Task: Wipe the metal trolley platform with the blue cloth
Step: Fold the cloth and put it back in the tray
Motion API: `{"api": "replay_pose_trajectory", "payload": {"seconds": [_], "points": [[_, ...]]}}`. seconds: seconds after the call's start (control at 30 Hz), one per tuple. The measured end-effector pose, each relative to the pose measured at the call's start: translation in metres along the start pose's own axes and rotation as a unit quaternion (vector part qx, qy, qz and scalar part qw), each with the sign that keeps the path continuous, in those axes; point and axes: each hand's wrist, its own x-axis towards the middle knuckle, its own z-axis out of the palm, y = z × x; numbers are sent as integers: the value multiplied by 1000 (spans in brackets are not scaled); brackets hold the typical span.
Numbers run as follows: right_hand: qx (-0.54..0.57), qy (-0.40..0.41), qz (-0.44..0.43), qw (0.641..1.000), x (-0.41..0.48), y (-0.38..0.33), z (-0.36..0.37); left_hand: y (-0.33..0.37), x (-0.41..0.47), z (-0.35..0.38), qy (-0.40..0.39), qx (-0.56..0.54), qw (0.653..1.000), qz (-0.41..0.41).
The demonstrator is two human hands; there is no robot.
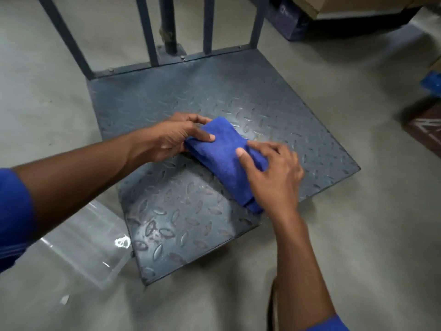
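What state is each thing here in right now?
blue cloth: folded, lying on the platform, held by both hands.
trolley platform: flat, tread plate scuffed.
left hand: grips the cloth's far end.
right hand: grips the cloth's near half.
plastic bag: clear, lying on the floor.

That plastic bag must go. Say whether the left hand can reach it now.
Probably yes: the left hand only holds the blue cloth, and the clear plastic bag lies uncovered on the floor beside the platform, nothing between.

Legible text: none. White markings on the dark brown carton and the purple cardboard box: too blurred to read.
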Motion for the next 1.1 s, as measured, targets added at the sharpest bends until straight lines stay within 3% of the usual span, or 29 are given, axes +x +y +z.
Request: {"api": "replay_pose_trajectory", "payload": {"seconds": [0.13, 0.3, 0.47, 0.6, 0.73, 0.87, 1.0, 1.1], "points": [[-37, -127, 105, 986, 7, 12, -10, -1, -4, -2, 15, 0, 1000, 15], [-52, -169, 90, 980, -1, 6, -6, 4, -5, -13, 26, 9, 999, 42], [125, -106, 78, 983, -23, -22, 3, 12, -9, -33, 53, -60, 995, 60], [292, -44, 100, 950, -45, -55, 17, 19, -19, -54, 39, -138, 988, 60], [372, -21, 117, 921, -53, -64, 31, 19, -38, -76, -14, -168, 985, 35], [416, -60, 151, 895, -56, -66, 40, 15, -62, -92, -51, -81, 995, 11], [482, -159, 161, 846, -58, -78, 45, 17, -82, -111, 25, -86, 995, 35], [487, -211, 158, 833, -59, -96, 54, 15, -101, -138, 69, -114, 991, 31]]}}
